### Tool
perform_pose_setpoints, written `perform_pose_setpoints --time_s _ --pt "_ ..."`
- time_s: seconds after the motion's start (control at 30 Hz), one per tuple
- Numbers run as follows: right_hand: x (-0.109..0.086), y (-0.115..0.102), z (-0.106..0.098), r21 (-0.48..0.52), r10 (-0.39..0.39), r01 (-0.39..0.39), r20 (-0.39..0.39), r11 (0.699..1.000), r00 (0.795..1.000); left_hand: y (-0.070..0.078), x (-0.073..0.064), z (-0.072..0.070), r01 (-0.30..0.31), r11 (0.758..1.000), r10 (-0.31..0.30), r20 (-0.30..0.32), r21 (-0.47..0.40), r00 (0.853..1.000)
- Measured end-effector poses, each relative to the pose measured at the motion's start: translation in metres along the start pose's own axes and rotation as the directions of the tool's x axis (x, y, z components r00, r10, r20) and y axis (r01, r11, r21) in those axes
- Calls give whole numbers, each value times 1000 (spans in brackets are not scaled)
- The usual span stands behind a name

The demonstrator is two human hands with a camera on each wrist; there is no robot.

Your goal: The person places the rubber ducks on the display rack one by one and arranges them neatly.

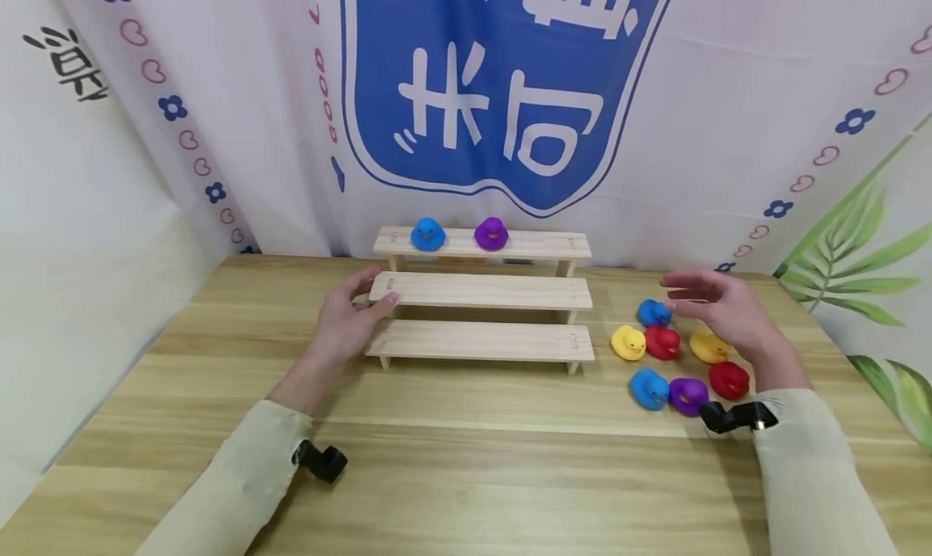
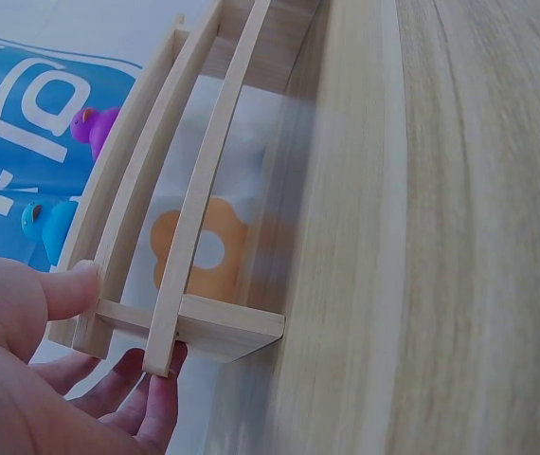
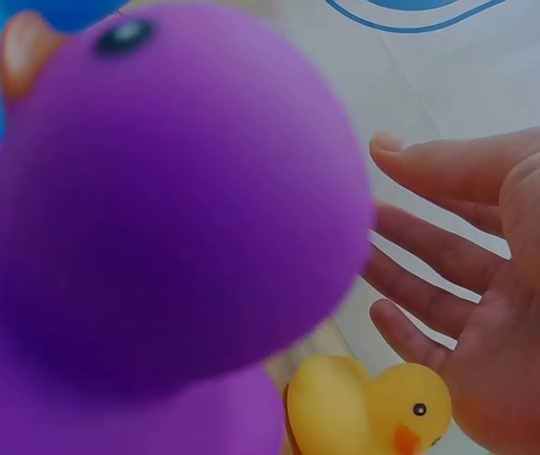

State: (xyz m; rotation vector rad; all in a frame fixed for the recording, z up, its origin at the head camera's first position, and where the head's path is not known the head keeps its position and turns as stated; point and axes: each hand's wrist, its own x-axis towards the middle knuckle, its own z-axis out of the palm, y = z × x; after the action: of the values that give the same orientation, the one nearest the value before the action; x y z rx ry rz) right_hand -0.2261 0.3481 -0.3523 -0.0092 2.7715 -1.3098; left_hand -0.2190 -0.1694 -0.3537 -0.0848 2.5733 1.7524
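A three-tier wooden stand [image 1: 480,291] is on the table, its left end held by my left hand [image 1: 348,317]. In the left wrist view the thumb [image 2: 69,289] presses on a board and the other fingers reach round the stand's end. On the top tier sit a blue rubber duck [image 1: 427,235] and a purple one [image 1: 491,234]. My right hand [image 1: 721,305], fingers apart and holding nothing, is over the right-hand group of rubber ducks, fingertips near a blue duck [image 1: 653,313]. A purple duck [image 3: 185,209] fills much of the right wrist view.
That group also has a red duck [image 1: 662,342], a yellow duck [image 1: 628,343] and several others, close together right of the stand. Behind the table [image 1: 466,459] hangs a white curtain [image 1: 728,135] with a blue printed emblem. Leaf prints mark the right wall.
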Motion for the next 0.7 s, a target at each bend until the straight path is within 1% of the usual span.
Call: perform_pose_setpoints --time_s 0.2,0.3,0.6,0.7 --pt "2 3 1 -38 -23 24 11 999 1000 0 1 -1 -2 1000 2 4 -7 1000" --pt "2 3 1 -34 -8 9 21 999 1000 1 1 -1 -8 1000 8 6 -8 1000" --pt "3 7 3 -46 -10 15 113 999 994 -1 1 -1 -8 1000 8 3 -10 1000" --pt "4 8 3 -51 -9 15 124 999 992 -1 2 -1 -7 1000 7 2 -16 1000"
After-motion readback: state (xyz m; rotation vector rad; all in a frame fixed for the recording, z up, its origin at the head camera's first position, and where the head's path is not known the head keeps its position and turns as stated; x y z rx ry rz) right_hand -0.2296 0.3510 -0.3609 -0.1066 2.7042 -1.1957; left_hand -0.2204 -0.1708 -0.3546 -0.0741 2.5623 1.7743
